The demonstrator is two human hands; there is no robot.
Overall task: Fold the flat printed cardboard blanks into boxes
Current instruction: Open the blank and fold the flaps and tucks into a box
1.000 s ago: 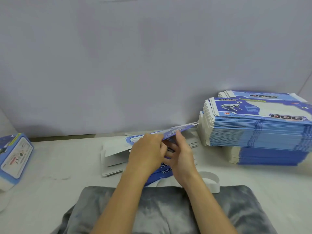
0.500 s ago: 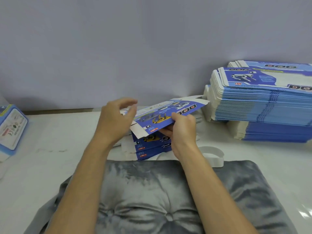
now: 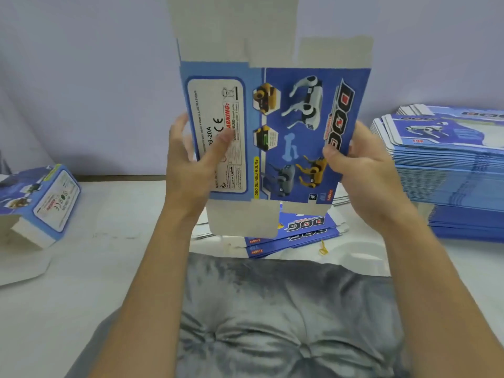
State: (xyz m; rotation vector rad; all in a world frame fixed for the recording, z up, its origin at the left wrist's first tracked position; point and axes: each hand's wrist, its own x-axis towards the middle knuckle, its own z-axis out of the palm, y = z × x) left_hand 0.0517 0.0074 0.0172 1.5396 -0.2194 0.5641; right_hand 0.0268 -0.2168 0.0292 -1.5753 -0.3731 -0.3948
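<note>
Holding the flat blue printed cardboard blank (image 3: 275, 132) upright in front of the head camera, both hands on it. Left hand (image 3: 191, 162): thumb pressed across the white label panel, fingers behind the left edge, so it pinches that side. Right hand (image 3: 362, 165): thumb on the printed face near the "DOG" lettering, fingers wrapped behind the right edge, same kind of pinch.

Change vs half a second ago: the blank was low over the table, roughly level, held mainly by the right hand while the left was open beside it. Now it's raised, stood on end, grey end flaps top and bottom, and gripped at both sides. A second ago both hands were down at the small pile of blue blanks (image 3: 294, 233) on the white table (image 3: 109, 255).

My read: pick-up done, forming not started; the blank looks flat. Likely next step is squeezing the side edges to pop it into a sleeve.

Around: tall stack of blue flat blanks (image 3: 452, 170) at right, one folded blue box (image 3: 46, 197) lying tilted at left, grey cushion (image 3: 286, 317) nearest the person.
</note>
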